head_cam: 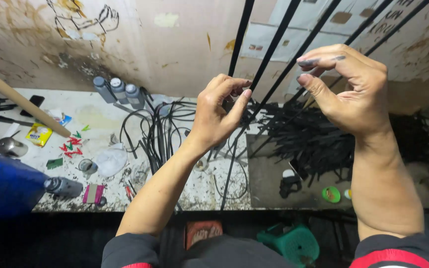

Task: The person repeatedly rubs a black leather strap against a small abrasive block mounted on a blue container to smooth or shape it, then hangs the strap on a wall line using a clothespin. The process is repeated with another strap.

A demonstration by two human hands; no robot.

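Both hands raised, working long black strips above a cluttered tabletop.

Left hand [219,111] has thumb and fingers pressed together, pinching one black strip [238,44] that runs up out of view and hangs down past the tabletop [209,191] edge. Right hand [346,89] is raised beside it, fingers curled toward the thumb near the neighbouring strips; whether it actually grips one, cannot tell. Strips look light, thin, flexible yet springy, likely smooth — best pinched flat across the width. Heap of cut black pieces [309,136] lies behind; three grey bottles [119,90] at the wall.
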